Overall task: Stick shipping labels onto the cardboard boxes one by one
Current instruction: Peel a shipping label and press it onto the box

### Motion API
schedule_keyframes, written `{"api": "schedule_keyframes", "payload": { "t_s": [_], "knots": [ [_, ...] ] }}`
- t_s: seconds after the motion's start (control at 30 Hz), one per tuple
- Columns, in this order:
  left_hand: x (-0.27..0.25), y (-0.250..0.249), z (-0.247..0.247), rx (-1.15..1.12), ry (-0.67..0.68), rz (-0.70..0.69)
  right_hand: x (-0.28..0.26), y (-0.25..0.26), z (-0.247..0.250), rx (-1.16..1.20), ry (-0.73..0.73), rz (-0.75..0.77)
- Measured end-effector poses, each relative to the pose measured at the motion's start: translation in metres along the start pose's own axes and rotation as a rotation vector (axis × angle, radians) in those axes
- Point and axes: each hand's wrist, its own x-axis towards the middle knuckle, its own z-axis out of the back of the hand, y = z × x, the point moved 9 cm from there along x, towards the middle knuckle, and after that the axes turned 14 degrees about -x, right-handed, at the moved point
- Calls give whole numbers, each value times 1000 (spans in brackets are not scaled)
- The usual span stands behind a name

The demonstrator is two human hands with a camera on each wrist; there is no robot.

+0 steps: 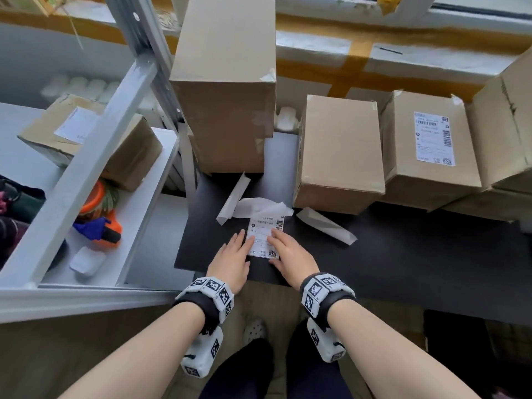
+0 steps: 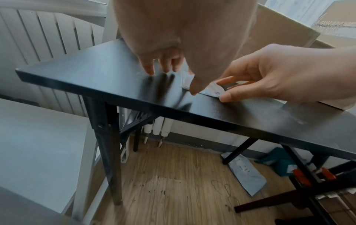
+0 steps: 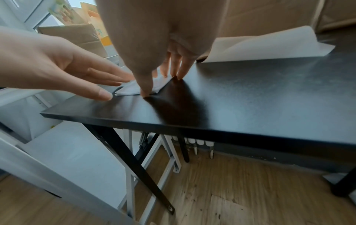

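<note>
A white shipping label [image 1: 263, 236] lies printed side up near the front edge of the black table [image 1: 403, 254]. My left hand [image 1: 247, 250] rests straight fingers on the label's left edge. My right hand [image 1: 276, 247] has fingers on the label's right side and its thumb at the near corner, pinching it. In the left wrist view that corner of the label [image 2: 212, 89] looks slightly raised between the right index finger and thumb. A plain cardboard box [image 1: 339, 151] stands beyond. To its right another box [image 1: 408, 168] carries a stuck label [image 1: 434, 138].
A tall box [image 1: 227, 82] stands at the table's back left, more boxes [image 1: 509, 119] at the far right. Peeled backing papers [image 1: 239, 194] [image 1: 325, 224] lie beyond the label. The white shelf [image 1: 138, 214] on the left holds a labelled box [image 1: 86, 139] and an orange tape dispenser [image 1: 100, 223].
</note>
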Motion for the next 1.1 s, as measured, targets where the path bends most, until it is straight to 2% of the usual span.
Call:
{"api": "schedule_keyframes", "payload": {
  "t_s": [0.1,0.23,0.3,0.37,0.43,0.53,0.63,0.87,1.1],
  "knots": [
    [3,-1,-3,-26,-8,-13,-1,4,2,-51,-66,47],
    [6,-4,2,-84,-64,0,-1,5,2,-111,-80,73],
    [5,-4,7,-110,-98,18,-2,7,7,-137,-144,108],
    [3,-5,12,-137,-142,24,-3,7,9,-137,-113,111],
    [2,-8,18,-155,-194,-4,-4,6,5,-169,17,108],
    [2,-10,25,-192,-262,-59,-6,5,4,-168,95,67],
    [2,-13,32,-203,-286,-75,-6,7,11,-141,78,39],
    [0,-37,64,-220,-299,-137,0,-1,54,-162,-7,-75],
    [-1,-57,114,-219,-364,-132,-5,-6,112,-93,-127,-158]
  ]
}}
